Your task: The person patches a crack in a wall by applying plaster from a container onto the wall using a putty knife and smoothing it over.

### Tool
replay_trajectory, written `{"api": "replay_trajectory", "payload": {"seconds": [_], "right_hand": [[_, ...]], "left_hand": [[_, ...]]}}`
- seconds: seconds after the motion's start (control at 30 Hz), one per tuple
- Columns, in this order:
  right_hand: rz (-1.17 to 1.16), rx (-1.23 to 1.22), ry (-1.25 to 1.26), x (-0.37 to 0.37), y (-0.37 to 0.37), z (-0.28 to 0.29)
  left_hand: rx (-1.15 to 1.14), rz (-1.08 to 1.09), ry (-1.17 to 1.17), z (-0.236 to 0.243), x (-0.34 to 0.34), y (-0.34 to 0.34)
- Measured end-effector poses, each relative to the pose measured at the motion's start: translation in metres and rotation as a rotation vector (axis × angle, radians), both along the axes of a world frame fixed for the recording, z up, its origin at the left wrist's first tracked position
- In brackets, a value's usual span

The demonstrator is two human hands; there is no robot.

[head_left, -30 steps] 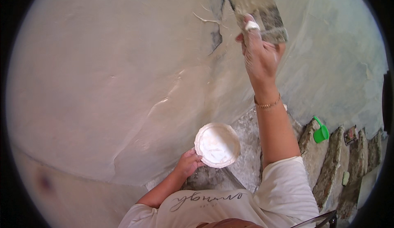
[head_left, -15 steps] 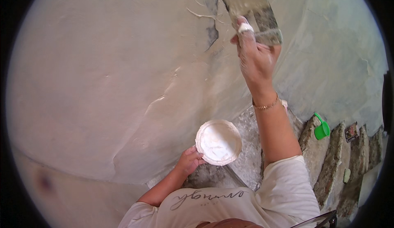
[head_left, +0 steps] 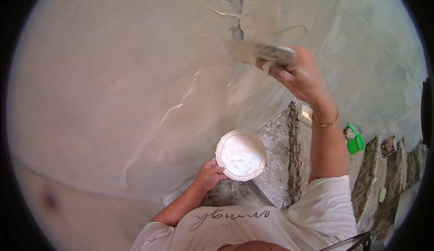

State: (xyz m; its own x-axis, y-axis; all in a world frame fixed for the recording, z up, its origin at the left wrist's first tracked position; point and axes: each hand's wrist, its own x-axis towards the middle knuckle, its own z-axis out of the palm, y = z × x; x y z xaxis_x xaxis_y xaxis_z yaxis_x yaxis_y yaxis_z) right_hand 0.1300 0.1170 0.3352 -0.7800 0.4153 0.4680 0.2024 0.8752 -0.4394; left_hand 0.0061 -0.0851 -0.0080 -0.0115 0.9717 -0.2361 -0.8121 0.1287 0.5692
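Note:
My left hand grips the rim of a round white bowl whose inside is coated with white paste. Stretched out toward the wall, my right hand is closed round the handle of a putty knife. Its wide blade is blurred by motion and points left, close to the wall just below a dark vertical crack. White paste is on a finger of that hand. Raised ridges of plaster run down the wall left of the blade.
Rough stone steps go down at the right. On them are a green dipper, a small white box, a dark printed packet and a pale green piece. Grey stone lies beneath the bowl.
My right hand has come down and to the right, and the putty knife has turned from pointing up to pointing left. The bowl and my left hand have hardly moved.

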Motion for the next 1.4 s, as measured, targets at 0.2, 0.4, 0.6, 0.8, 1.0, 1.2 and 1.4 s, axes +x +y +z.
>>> {"api": "replay_trajectory", "payload": {"seconds": [0.2, 0.4, 0.6, 0.8, 1.0, 1.2, 1.4], "right_hand": [[-0.314, 0.607, -0.284, -0.035, 0.034, 0.037], [-0.249, 0.355, 0.02, -0.049, 0.05, 0.167], [-0.381, 0.791, 0.189, -0.017, -0.006, 0.158], [-0.568, 1.066, 0.159, -0.057, 0.027, 0.061], [-0.283, 0.845, -0.142, -0.07, 0.027, -0.097], [-0.286, 0.579, -0.18, -0.022, 0.007, -0.044], [-0.239, 0.651, 0.158, -0.041, 0.013, 0.011]], "left_hand": [[0.0, 0.008, 0.024, 0.008, 0.0, -0.001], [0.02, 0.003, 0.013, -0.001, -0.002, 0.004], [0.05, -0.007, -0.003, -0.01, -0.009, 0.004], [0.01, 0.006, 0.051, -0.007, -0.01, 0.001], [0.015, -0.001, 0.039, -0.01, -0.006, 0.008], [-0.016, -0.004, 0.028, -0.008, -0.008, 0.007], [-0.016, -0.05, -0.008, -0.035, -0.01, 0.018]]}}
